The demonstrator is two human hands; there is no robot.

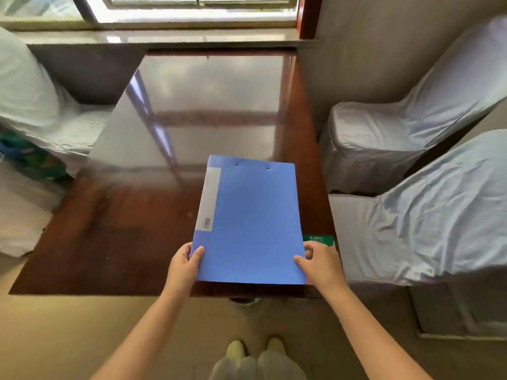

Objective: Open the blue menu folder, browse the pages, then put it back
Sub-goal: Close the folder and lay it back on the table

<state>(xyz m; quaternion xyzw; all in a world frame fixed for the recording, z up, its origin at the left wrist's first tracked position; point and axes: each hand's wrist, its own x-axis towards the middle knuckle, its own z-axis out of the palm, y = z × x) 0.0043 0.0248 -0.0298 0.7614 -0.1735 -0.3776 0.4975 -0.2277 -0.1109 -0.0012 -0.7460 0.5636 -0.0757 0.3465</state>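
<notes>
The blue menu folder (252, 223) is closed, with a grey label strip along its left spine. It lies over the near right part of the glossy brown table (131, 237), its near edge at the table's front edge. My left hand (185, 266) grips the folder's near left corner, thumb on top. At the near right corner my right hand (322, 263) holds the folder, thumb on the cover and fingers under the edge. I cannot tell whether the folder rests flat or is slightly lifted.
A green card (318, 239) pokes out from under the folder's right edge. Cloth-covered chairs stand to the right (411, 215) and to the left (35, 105) of the table. A window sill (164, 37) runs along the far side. My feet (255, 349) are on the tiled floor.
</notes>
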